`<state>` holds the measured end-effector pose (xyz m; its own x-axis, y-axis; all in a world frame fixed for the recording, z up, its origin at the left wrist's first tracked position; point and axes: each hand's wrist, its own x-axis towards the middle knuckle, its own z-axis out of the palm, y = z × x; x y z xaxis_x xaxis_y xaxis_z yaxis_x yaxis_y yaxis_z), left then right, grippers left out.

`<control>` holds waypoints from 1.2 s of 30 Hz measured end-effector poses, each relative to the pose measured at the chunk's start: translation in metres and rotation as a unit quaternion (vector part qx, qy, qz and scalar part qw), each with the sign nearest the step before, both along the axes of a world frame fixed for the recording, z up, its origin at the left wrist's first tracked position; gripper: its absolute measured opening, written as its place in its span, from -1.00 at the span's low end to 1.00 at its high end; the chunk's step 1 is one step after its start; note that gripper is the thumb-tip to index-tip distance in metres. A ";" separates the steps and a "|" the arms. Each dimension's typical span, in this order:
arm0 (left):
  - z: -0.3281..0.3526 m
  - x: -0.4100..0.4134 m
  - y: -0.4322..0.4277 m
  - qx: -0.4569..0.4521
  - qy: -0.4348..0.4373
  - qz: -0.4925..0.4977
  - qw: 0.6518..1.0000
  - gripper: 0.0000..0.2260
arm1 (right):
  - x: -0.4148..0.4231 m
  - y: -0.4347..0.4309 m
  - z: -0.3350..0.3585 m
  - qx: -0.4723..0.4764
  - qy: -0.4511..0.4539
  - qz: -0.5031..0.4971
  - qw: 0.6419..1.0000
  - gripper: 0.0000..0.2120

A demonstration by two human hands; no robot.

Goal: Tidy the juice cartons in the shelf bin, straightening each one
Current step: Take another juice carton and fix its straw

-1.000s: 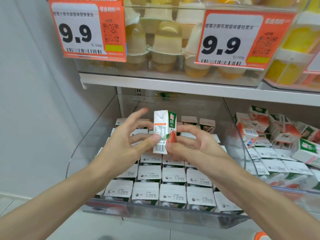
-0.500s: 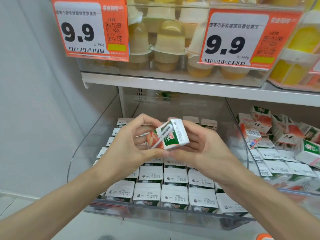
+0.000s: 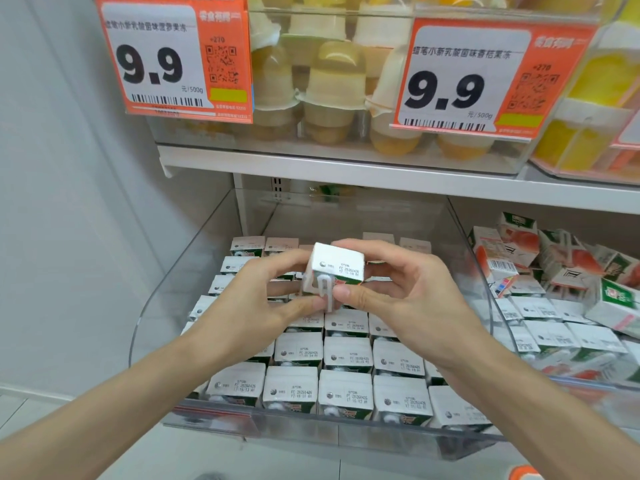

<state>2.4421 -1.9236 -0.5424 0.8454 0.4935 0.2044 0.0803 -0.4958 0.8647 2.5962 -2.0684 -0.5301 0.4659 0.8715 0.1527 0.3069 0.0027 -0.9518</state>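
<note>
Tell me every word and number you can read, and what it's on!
"9.9" and "元/500g": left orange-and-white paper price tag.
"9.9" and "元/500g": right orange-and-white paper price tag.
"FC 20260426": white top of the small juice carton held by the left hand and right hand.
"FC 20260426": tops of the rowed cartons in the clear plastic shelf bin.
Too blurred: tags' Chinese lines, barcode digits.

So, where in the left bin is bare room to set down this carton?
Only at the back of the left bin, between the rearmost carton row and its rear wall. Front rows are packed; the right bin is jumbled.
</note>
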 end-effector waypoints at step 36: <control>0.003 0.000 -0.007 -0.015 -0.044 0.064 0.997 -0.43 | -0.004 -0.001 -0.003 0.041 -0.090 0.021 0.995 -0.41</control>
<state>2.4419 -1.9303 -0.5396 0.7547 0.6025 0.2596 0.0634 -0.4607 0.8853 2.5922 -2.0691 -0.5331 0.3872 0.8711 0.3020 0.4706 0.0950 -0.8772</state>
